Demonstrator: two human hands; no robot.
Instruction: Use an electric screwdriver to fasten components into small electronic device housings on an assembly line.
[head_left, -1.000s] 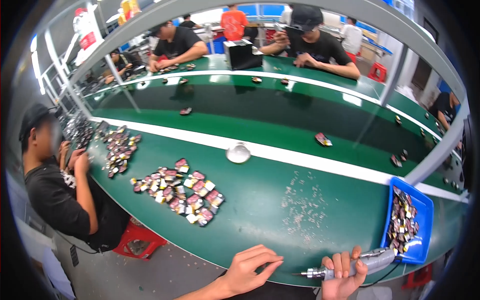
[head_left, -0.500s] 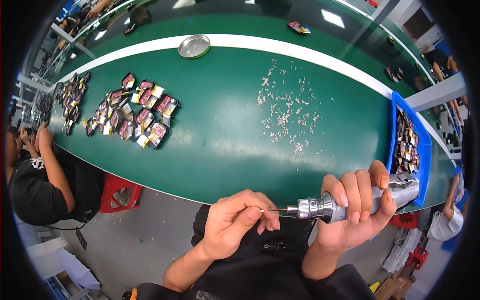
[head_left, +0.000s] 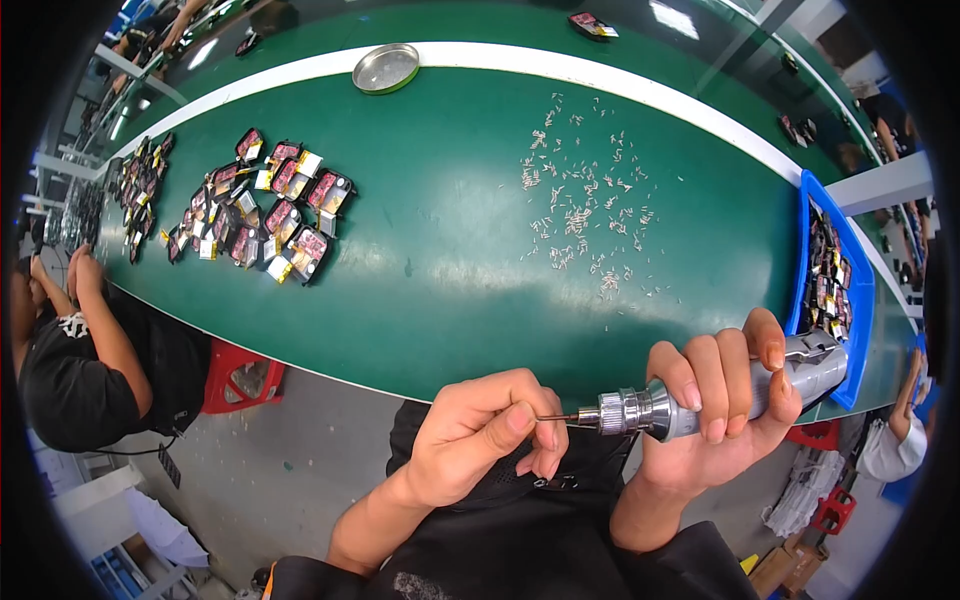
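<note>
Clearly, risk: the tiny screw pinched at the left hand (head_left: 480,435) fingertips could slip off the bit — it is barely visible.
Right hand (head_left: 715,405): grip clenched round the grey electric screwdriver (head_left: 700,400), lower right of the frame.

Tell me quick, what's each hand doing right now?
Left hand: fingers pinched at the screwdriver's bit tip; what they hold is too small to tell.
Right hand: closed around the electric screwdriver.

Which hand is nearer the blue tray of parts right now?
The right hand. It grips the grey electric screwdriver just below and left of the blue tray. The left hand pinches at the bit tip, farther left.
</note>
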